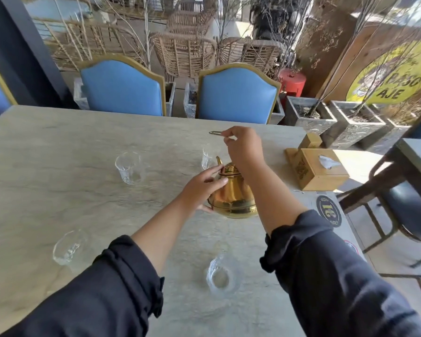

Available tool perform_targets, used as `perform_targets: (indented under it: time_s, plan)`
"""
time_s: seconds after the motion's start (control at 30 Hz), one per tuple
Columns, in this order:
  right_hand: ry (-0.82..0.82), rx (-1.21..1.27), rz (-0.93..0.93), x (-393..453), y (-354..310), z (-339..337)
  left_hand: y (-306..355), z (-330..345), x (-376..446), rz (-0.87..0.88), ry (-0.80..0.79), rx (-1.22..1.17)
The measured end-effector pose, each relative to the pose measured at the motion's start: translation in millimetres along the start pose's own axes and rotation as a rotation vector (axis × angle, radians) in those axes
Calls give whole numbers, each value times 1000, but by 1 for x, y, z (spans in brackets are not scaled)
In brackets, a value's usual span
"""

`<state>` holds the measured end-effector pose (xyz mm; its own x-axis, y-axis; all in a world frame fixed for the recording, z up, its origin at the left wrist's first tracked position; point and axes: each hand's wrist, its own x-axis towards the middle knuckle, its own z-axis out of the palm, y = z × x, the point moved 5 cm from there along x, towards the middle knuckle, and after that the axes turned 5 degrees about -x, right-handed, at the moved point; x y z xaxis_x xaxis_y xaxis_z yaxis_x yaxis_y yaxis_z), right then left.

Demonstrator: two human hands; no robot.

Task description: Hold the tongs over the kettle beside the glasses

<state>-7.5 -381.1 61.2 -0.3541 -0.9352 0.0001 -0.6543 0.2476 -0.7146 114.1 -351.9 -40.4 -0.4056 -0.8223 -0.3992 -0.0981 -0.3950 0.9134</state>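
A shiny golden teapot (233, 195) stands on the pale stone-look table (58, 166), right of centre. My left hand (202, 188) rests against the pot's left side, with straight fingers reaching up to the lid and the thumb low near the base. Above the pot, my right hand (243, 147) pinches a thin metal handle (215, 133) that sticks out to the left of my fingers. Whether this handle joins the pot is hidden by my wrist. Dark sleeves cover both forearms.
Several clear glasses stand around the pot: far left (129, 167), behind the spout (208, 158), near left (68, 246) and near centre (220, 276). A wooden tissue box (319, 171) sits at the right edge. Two blue chairs (122, 86) face me; a stool (408, 207) is on the right.
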Motion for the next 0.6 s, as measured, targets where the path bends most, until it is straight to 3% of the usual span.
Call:
perform_targets:
  time_s: [0.6]
  plan:
    - [2,-19,-36,1,-5,-3,4,3,-5,25,26,0]
